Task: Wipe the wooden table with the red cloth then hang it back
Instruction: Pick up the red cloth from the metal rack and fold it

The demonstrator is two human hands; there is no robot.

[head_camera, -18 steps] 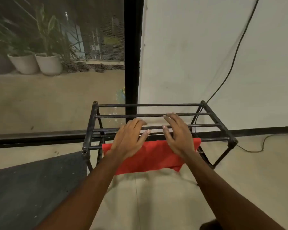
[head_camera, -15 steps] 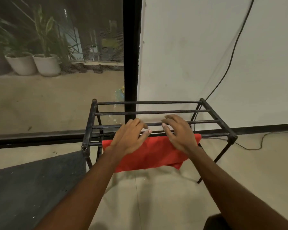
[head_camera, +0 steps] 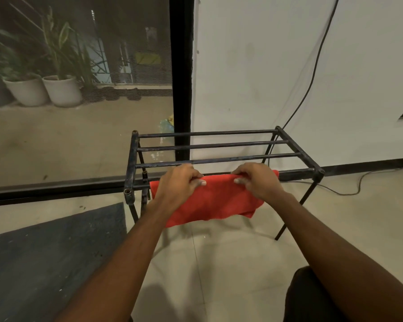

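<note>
A red cloth (head_camera: 215,201) hangs over the front bar of a black metal rack (head_camera: 219,145) that stands on the tiled floor. My left hand (head_camera: 177,184) pinches the cloth's top edge on the left, fingers curled over the bar and thumb on the front. My right hand (head_camera: 256,180) pinches the same edge further right in the same way. The front bar is hidden under the cloth and my hands. No wooden table is in view.
A dark mat (head_camera: 44,259) lies on the floor at the left. Behind the rack are a black window post (head_camera: 182,77), a white wall and a black cable (head_camera: 312,73) that runs down to the floor. Two potted plants (head_camera: 61,89) stand outside.
Both hands lay flat with straight fingers over the rack bars above the cloth. They have drawn back toward me and curled onto the cloth's top edge at the front bar.
</note>
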